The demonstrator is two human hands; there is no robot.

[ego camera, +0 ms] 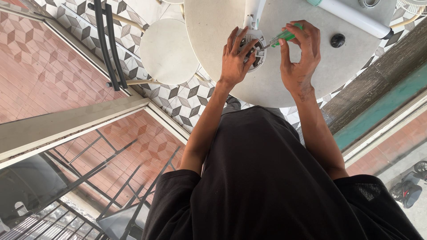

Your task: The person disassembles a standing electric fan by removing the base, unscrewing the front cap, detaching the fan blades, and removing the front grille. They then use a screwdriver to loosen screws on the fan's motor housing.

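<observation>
The left hand (pixel 235 58) lies spread over a small round fan part (pixel 255 49) with dark openings, its fingers (pixel 242 42) pressed down across the top of the part rather than wrapped around it; this looks like a steadying hold, keeping the part from turning on the round pale table (pixel 267 84). The right hand (pixel 300 55) grips a green-handled screwdriver (pixel 282 38), thumb and fingertips pinched around the handle, so those fingers are closed on the tool. The metal shaft runs leftward out of that pinch and its tip meets the fan part just beside the left fingertips, seemingly at a screw, though the screw itself is too small to make out. A white stem (pixel 254 11) rises from the fan part, just beyond the left fingertips. A white tube (pixel 356 18) lies across the table past the right fingers, and a small dark knob (pixel 337 40) sits just to the right of them, apart from both hands. A round stool (pixel 169 51) stands well to the left of the left hand.
</observation>
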